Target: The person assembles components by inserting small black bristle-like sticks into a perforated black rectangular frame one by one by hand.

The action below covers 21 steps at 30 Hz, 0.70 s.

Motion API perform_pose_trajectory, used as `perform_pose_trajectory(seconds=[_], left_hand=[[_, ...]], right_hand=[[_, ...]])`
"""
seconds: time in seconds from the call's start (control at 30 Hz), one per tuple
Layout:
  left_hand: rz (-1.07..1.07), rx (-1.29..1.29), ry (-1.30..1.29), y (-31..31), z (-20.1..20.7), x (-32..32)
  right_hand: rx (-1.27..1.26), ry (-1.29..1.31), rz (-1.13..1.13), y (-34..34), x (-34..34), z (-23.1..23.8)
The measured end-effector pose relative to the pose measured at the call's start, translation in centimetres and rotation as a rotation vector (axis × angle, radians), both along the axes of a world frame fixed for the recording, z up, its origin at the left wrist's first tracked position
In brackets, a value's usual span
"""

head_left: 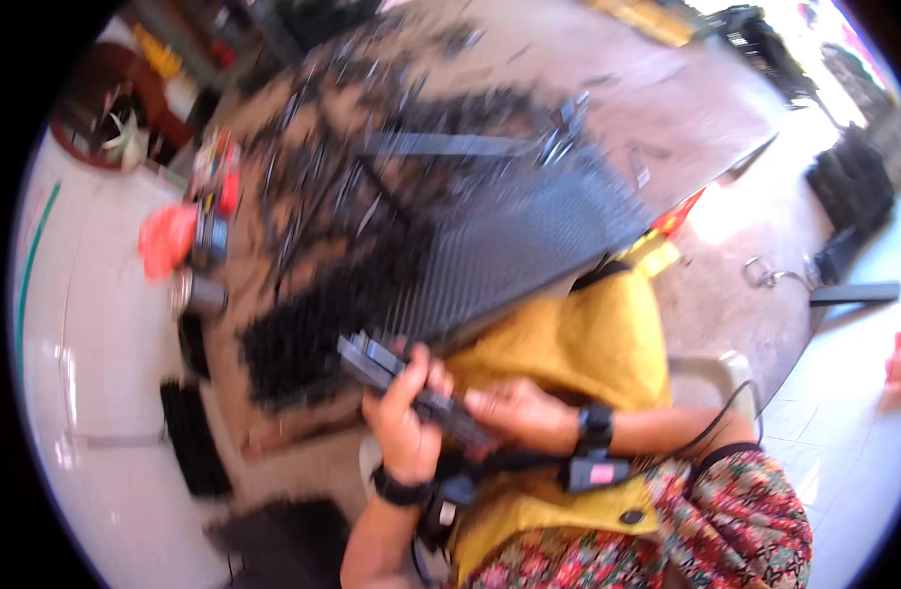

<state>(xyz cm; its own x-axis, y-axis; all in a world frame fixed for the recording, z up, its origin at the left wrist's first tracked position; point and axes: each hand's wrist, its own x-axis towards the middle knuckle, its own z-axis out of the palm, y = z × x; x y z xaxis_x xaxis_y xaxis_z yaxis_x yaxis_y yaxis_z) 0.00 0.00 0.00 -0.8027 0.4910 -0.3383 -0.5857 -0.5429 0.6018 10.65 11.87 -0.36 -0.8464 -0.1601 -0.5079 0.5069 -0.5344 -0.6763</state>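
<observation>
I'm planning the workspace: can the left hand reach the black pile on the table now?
Probably yes: the black pile lies just beyond the left hand, though the dark bar it grips may hinder it.

The grey bar (pixel 372 363) looks metallic with a dull sheen; the dark ribbed slab (pixel 529 231), finely ridged, faintly glossy; yellow cloth (pixel 607 344), matt; floral garment (pixel 750 501), matt fabric; white floor (pixel 72 442), smooth, glossy
</observation>
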Motion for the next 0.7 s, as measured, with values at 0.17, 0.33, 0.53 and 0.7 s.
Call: perform_pose_trajectory(seconds=[0.17,0.33,0.53,0.7], left_hand=[[0.018,-0.562,0.155,-6.8,9.1,1.4],[0.079,-0.508,0.635,-0.7,5.0,3.8],[-0.018,-0.477,0.578,-0.2,6.3,6.8],[-0.004,-0.437,0.638,-0.2,5.6,6.9]], right_hand=[[-0.887,-0.22,-0.263,-11.9,1.1,4.2],[-0.12,0.252,-0.373,-6.2,-2.7,-8.7],[1.257,0.528,-0.535,-8.9,1.1,-8.2],[-0.424,0.265,-0.303,-7.6,0.0,-7.5]])
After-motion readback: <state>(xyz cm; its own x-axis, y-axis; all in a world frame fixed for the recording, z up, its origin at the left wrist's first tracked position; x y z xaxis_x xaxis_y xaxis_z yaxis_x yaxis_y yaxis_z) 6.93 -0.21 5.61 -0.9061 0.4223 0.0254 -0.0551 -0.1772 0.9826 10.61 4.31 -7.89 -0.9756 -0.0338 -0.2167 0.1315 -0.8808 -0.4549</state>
